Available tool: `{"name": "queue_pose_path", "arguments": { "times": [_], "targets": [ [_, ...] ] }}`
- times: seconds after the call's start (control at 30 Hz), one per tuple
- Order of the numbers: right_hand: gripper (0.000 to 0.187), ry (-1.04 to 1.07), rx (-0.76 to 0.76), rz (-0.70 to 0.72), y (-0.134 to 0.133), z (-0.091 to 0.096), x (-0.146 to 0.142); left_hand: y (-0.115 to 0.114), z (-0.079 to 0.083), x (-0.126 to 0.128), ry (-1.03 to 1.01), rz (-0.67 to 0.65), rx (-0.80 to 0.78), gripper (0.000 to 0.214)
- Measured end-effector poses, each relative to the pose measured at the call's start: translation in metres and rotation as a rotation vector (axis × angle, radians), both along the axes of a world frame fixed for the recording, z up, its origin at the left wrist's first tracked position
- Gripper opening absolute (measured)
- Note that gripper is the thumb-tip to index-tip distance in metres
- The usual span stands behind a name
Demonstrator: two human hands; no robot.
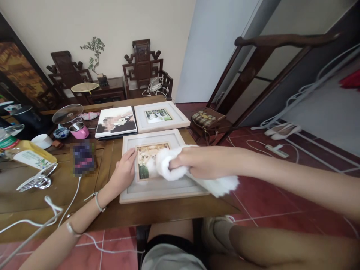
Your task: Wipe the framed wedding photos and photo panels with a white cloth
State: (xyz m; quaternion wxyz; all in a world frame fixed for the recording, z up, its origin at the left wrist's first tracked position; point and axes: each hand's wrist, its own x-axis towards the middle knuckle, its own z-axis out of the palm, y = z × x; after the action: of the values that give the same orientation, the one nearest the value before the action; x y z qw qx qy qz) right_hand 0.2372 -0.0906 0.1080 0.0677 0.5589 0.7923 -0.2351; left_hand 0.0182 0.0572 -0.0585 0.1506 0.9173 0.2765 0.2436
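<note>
My right hand [194, 162] is closed around a fluffy white cloth [166, 165], bunched up and pressed onto a picture frame [182, 189]. One end of the cloth trails past the frame's right side. The frame lies flat at the table's near edge, with a pale wooden rim and a small photo [143, 165] in the middle, partly covered by the cloth. At the frame's left side, my left hand [125, 167] grips the rim, its fingertips over the front near the photo.
A second framed photo [184, 120] and a photo album [98, 131] lie behind. On the table [104, 217] stand a pink mug [79, 131], a bottle of yellow liquid [33, 153], a silver hair clip [38, 179] and cables. A wooden chair [253, 71] holding a plaid bag [203, 118] stands right.
</note>
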Motion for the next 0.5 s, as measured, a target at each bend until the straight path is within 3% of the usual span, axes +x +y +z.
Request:
{"name": "queue_pose_path", "arguments": {
  "times": [0.13, 0.3, 0.4, 0.5],
  "targets": [
    [0.049, -0.3, 0.188, -0.118, 0.018, -0.033, 0.006, 0.0, 0.001, 0.001, -0.009, 0.0, 0.008, 0.044],
    [0.046, -0.45, 0.447, -0.116, 0.053, -0.059, 0.027, 0.0, 0.002, 0.002, 0.001, 0.002, 0.002, 0.044],
    [0.044, -0.407, 0.426, -0.106, 0.065, -0.066, 0.031, 0.0, 0.002, 0.003, -0.002, 0.006, 0.003, 0.044],
    [0.041, -0.282, 0.34, 0.0, 0.06, -0.067, 0.018, 0.0, 0.001, 0.004, -0.005, 0.01, 0.004, 0.043]
  ]
}}
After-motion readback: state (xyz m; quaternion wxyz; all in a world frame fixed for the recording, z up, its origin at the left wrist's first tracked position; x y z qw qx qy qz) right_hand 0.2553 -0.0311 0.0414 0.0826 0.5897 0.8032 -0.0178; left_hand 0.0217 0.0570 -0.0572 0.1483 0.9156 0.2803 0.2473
